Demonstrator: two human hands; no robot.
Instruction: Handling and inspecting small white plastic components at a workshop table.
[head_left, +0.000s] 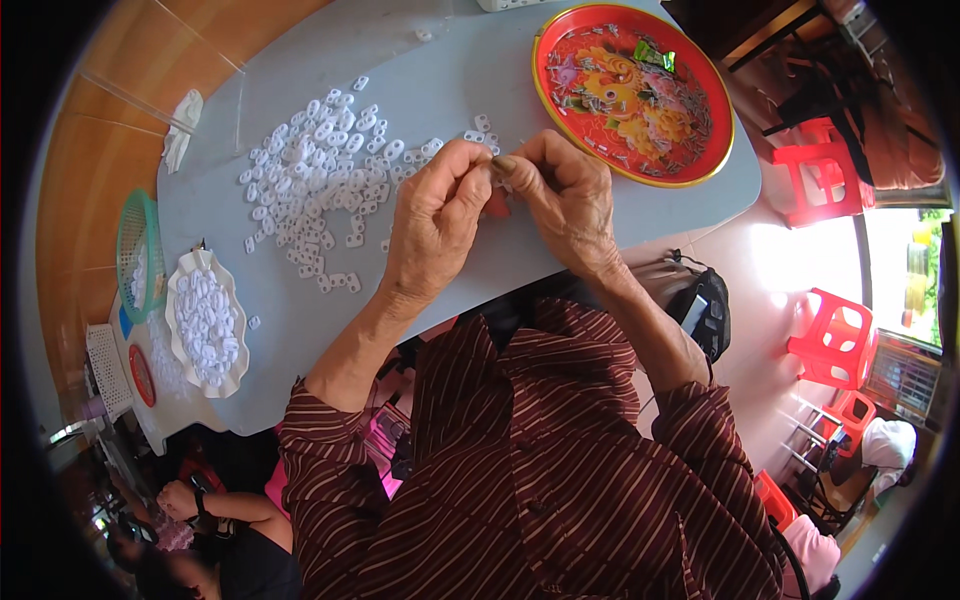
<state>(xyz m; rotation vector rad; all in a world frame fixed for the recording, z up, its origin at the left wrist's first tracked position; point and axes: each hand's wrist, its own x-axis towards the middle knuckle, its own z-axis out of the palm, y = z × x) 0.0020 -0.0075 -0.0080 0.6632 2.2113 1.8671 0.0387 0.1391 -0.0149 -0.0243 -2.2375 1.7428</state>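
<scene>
Pinching small white piece (500, 180), both hands' fingers (478, 172).

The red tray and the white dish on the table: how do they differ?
The red tray lies at the table's far right and is round, gold-rimmed and patterned; the white dish sits at the left edge, plain, with a wavy rim. The tray holds thin scattered bits and a green wrapper; the dish is heaped with white pieces like the loose pile. Both lie flat, untouched by either hand.

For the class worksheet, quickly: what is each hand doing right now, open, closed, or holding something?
Left hand: fingers pinched shut on a small white piece, mostly hidden.
Right hand: fingers closed, pinching the same spot against the left hand.
</scene>
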